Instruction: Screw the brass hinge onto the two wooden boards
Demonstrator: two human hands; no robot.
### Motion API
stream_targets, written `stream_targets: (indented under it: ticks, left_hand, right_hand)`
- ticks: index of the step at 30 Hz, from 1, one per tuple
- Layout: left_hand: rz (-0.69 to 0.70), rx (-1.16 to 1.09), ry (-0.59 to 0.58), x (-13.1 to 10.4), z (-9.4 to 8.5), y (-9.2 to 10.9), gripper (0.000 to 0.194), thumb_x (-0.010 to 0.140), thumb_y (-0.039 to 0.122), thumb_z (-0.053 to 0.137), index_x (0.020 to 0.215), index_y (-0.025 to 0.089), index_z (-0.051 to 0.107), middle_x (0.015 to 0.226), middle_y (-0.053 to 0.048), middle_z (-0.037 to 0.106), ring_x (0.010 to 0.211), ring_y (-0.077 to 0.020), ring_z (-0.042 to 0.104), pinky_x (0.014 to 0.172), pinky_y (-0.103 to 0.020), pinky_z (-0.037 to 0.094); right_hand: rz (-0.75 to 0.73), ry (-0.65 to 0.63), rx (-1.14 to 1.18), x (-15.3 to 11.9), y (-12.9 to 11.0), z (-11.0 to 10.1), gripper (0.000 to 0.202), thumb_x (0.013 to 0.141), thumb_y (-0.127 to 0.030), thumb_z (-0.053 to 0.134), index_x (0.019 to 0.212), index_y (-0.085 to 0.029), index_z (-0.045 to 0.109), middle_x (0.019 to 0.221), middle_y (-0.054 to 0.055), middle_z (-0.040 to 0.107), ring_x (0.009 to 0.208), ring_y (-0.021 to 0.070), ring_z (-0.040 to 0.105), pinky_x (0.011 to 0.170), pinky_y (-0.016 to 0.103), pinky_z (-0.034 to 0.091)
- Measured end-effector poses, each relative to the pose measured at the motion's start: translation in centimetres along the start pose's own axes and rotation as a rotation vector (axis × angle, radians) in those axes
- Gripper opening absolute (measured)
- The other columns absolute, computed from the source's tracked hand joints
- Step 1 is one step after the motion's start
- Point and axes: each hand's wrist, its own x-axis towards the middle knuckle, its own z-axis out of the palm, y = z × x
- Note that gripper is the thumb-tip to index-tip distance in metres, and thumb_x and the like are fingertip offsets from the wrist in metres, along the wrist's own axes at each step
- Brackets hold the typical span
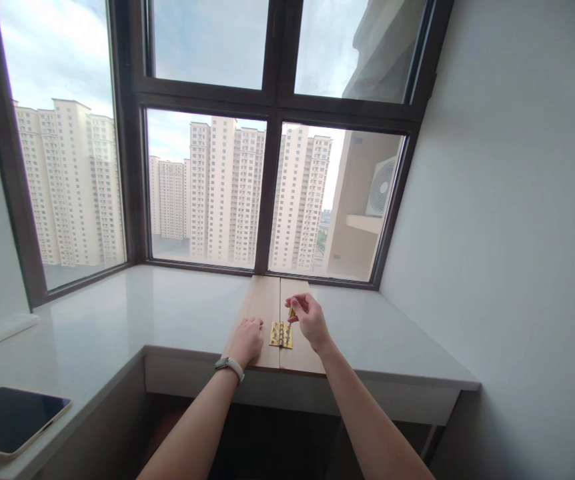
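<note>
Two light wooden boards, a left one (260, 303) and a right one (310, 360), lie side by side with a narrow seam between them. A brass-coloured hinge (281, 335) straddles that seam, with screws or holes showing on its leaves, too small to make out singly. My right hand (310, 319) is closed around the yellow handle of a small screwdriver (292, 312), whose shaft points down to the hinge's right leaf. To the left of the hinge, my left hand (248, 340) rests on the left board, fingers lying on the wood and holding nothing.
The boards lie on a white counter (187, 313) beneath a dark-framed window (262, 193). At the lower left, a tablet (12, 420) lies on the counter's side arm. A white wall (507, 200) rises on the right. The counter's front edge runs just before the boards' near ends.
</note>
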Motion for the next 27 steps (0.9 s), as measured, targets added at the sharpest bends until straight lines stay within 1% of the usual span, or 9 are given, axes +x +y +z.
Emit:
stream_targets:
  ticks: [4, 9, 13, 17, 21, 24, 27]
  left_hand:
    - [0.003, -0.014, 0.013, 0.07, 0.17, -0.13, 0.033, 0.094, 0.017, 0.042, 0.118, 0.017, 0.064, 0.123, -0.013, 0.066, 0.116, -0.0251, 0.054, 0.099, -0.033, 0.037]
    - [0.013, -0.035, 0.022, 0.11, 0.26, -0.28, 0.031, 0.096, 0.02, 0.042, 0.117, 0.017, 0.064, 0.121, -0.013, 0.067, 0.114, -0.0256, 0.055, 0.097, -0.033, 0.038]
    - [0.017, -0.029, 0.024, 0.1, 0.27, -0.33, 0.031, 0.095, 0.019, 0.042, 0.117, 0.017, 0.064, 0.121, -0.012, 0.067, 0.114, -0.0255, 0.054, 0.096, -0.033, 0.038]
    - [0.019, -0.02, 0.019, 0.15, 0.41, -0.45, 0.033, 0.094, 0.018, 0.042, 0.119, 0.016, 0.064, 0.122, -0.013, 0.066, 0.114, -0.0255, 0.054, 0.097, -0.033, 0.037]
    - [0.023, -0.009, 0.023, 0.25, 0.61, -0.59, 0.034, 0.094, 0.017, 0.042, 0.119, 0.017, 0.064, 0.122, -0.012, 0.067, 0.114, -0.0251, 0.054, 0.097, -0.032, 0.037]
    - [0.023, -0.001, 0.031, 0.32, 0.73, -0.66, 0.033, 0.094, 0.017, 0.042, 0.119, 0.017, 0.064, 0.12, -0.012, 0.067, 0.114, -0.0246, 0.054, 0.098, -0.032, 0.037]
    - [0.03, -0.002, 0.037, 0.38, 0.86, -0.75, 0.033, 0.094, 0.018, 0.042, 0.118, 0.017, 0.064, 0.12, -0.012, 0.068, 0.114, -0.0245, 0.054, 0.097, -0.032, 0.038]
  right_hand:
    - [0.01, -0.006, 0.002, 0.07, -0.05, -0.02, 0.042, 0.084, -0.059, 0.07, 0.1, -0.021, 0.061, 0.104, 0.009, 0.072, 0.099, 0.0262, 0.069, 0.065, 0.037, 0.065]
    - [0.015, -0.043, 0.012, 0.16, 0.14, -0.27, 0.044, 0.091, -0.059, 0.06, 0.115, -0.022, 0.063, 0.108, 0.009, 0.071, 0.101, 0.0254, 0.068, 0.068, 0.038, 0.064]
    - [0.006, -0.035, 0.013, 0.06, 0.12, -0.3, 0.041, 0.091, -0.059, 0.059, 0.107, -0.022, 0.066, 0.108, 0.009, 0.071, 0.1, 0.0252, 0.068, 0.068, 0.038, 0.064]
    - [-0.002, -0.005, -0.006, 0.02, 0.05, -0.24, 0.041, 0.087, -0.06, 0.065, 0.101, -0.021, 0.064, 0.104, 0.01, 0.072, 0.097, 0.0264, 0.069, 0.067, 0.04, 0.065]
    - [0.0, 0.014, -0.029, 0.12, 0.05, -0.18, 0.041, 0.085, -0.059, 0.069, 0.098, -0.021, 0.061, 0.103, 0.011, 0.072, 0.098, 0.0277, 0.069, 0.064, 0.04, 0.065]
    - [-0.003, -0.006, -0.016, 0.21, 0.08, -0.16, 0.043, 0.085, -0.059, 0.069, 0.1, -0.02, 0.06, 0.101, 0.01, 0.072, 0.098, 0.0273, 0.069, 0.064, 0.038, 0.064]
    - [0.001, -0.03, -0.003, 0.24, 0.22, -0.27, 0.044, 0.089, -0.06, 0.063, 0.11, -0.021, 0.061, 0.103, 0.009, 0.072, 0.098, 0.0261, 0.068, 0.066, 0.037, 0.064]
